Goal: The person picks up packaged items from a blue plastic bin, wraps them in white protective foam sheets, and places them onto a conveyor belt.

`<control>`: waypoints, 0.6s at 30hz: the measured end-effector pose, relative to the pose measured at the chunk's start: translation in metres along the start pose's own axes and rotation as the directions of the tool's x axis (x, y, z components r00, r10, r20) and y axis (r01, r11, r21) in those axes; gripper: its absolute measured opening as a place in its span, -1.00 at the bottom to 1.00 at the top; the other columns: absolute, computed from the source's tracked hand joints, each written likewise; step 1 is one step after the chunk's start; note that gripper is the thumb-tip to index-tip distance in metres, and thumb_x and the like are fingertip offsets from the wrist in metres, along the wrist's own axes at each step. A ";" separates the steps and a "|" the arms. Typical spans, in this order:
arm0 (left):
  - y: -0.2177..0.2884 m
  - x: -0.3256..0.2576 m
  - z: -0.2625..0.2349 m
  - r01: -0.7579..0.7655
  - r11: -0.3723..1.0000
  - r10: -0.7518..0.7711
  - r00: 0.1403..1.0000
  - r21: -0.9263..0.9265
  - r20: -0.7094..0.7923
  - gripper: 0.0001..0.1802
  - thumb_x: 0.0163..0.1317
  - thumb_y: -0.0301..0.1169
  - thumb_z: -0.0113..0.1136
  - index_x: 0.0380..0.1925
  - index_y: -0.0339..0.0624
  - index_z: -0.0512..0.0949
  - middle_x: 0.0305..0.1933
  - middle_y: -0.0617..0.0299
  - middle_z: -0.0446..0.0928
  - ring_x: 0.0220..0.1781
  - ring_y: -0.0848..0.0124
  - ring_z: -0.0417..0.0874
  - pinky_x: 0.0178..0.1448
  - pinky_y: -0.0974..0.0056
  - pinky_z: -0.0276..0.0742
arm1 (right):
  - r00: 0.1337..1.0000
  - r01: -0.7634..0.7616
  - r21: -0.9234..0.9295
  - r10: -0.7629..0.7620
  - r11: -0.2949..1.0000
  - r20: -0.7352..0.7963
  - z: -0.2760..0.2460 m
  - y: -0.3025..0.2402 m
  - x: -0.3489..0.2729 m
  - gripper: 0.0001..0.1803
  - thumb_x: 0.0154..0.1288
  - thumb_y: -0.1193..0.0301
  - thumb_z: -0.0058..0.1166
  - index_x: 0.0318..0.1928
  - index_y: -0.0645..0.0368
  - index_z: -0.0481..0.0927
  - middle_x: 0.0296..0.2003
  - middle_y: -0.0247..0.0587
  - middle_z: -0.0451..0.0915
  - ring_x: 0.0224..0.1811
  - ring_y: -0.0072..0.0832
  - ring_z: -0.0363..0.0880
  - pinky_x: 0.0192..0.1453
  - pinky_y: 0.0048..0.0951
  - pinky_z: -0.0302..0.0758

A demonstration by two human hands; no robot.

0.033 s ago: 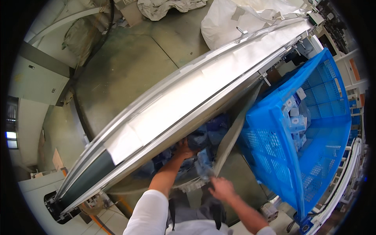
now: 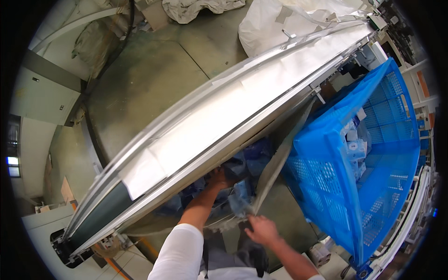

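Observation:
A large pale sack (image 2: 275,170) hangs with its mouth open beneath the conveyor, holding several blue packets (image 2: 258,150). Inside it, my left hand (image 2: 217,178) rests among the packets with fingers spread, its tips partly lost in shadow. At the near rim of the sack, my right hand (image 2: 262,230) has its fingers curled on the edge. A light blue packet (image 2: 240,193) lies between the two hands, close to that rim.
A conveyor (image 2: 224,114) covered by a white sheet runs diagonally above the sack. To the right, a tilted blue plastic crate (image 2: 322,186) contains small blue-and-white packs (image 2: 357,148). White sacks (image 2: 266,28) lie on the floor beyond, and a grey cabinet (image 2: 46,93) stands at left.
My right hand has shifted slightly left and down at the sack's rim. The left hand stays among the packets, and the view has moved a little.

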State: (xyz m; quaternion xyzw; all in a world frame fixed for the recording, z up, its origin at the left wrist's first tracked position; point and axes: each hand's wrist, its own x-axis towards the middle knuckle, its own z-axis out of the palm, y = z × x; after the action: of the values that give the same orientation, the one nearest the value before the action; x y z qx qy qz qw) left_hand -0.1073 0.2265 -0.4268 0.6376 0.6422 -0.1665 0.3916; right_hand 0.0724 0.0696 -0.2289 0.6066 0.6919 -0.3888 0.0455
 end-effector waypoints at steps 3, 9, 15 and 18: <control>0.007 0.064 0.037 0.078 0.983 -0.081 0.997 0.168 0.011 0.05 0.03 0.16 0.22 0.38 -0.19 0.01 0.44 -0.24 -0.07 0.46 -0.15 -0.05 0.37 -0.15 0.13 | 0.995 0.093 0.105 -0.089 0.990 -0.043 -0.002 0.008 0.020 -0.40 0.13 0.20 0.12 0.21 0.03 0.36 -0.20 -0.07 0.58 -0.18 -0.12 0.57 -0.13 -0.17 0.54; -0.003 0.190 0.096 -0.003 0.963 -0.016 0.997 0.269 0.069 -0.01 0.05 0.09 0.21 0.36 -0.20 0.05 0.41 -0.26 -0.02 0.44 -0.14 0.01 0.36 -0.12 0.15 | 0.974 0.163 0.174 -0.131 0.971 -0.183 0.025 0.048 0.081 -0.27 0.05 0.35 0.15 0.31 -0.03 0.28 -0.15 -0.13 0.57 -0.18 -0.14 0.58 -0.14 -0.19 0.55; -0.027 0.255 0.130 -0.116 0.943 0.078 0.988 0.310 0.135 -0.08 0.07 0.03 0.19 0.34 -0.22 0.08 0.38 -0.27 0.04 0.41 -0.13 0.07 0.35 -0.09 0.18 | 0.990 0.017 0.105 -0.002 0.994 -0.140 0.011 0.040 0.134 -0.32 0.09 0.33 0.10 0.29 -0.10 0.32 -0.26 -0.09 0.59 -0.29 -0.18 0.60 -0.29 -0.19 0.56; -0.047 0.254 0.134 -0.134 0.942 0.088 0.983 0.308 0.162 -0.11 0.08 -0.01 0.19 0.33 -0.23 0.10 0.37 -0.28 0.07 0.40 -0.12 0.10 0.35 -0.08 0.19 | 0.984 -0.118 0.085 0.128 0.989 -0.125 0.014 0.047 0.131 -0.43 0.10 0.30 0.11 0.18 -0.04 0.39 -0.36 -0.01 0.58 -0.33 -0.14 0.60 -0.31 -0.15 0.54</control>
State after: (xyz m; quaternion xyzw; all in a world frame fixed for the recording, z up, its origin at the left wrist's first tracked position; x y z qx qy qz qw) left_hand -0.0828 0.2993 -0.7077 0.7136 0.5397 -0.2913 0.3386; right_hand 0.0744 0.1647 -0.3310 0.6736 0.6390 -0.3715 0.0009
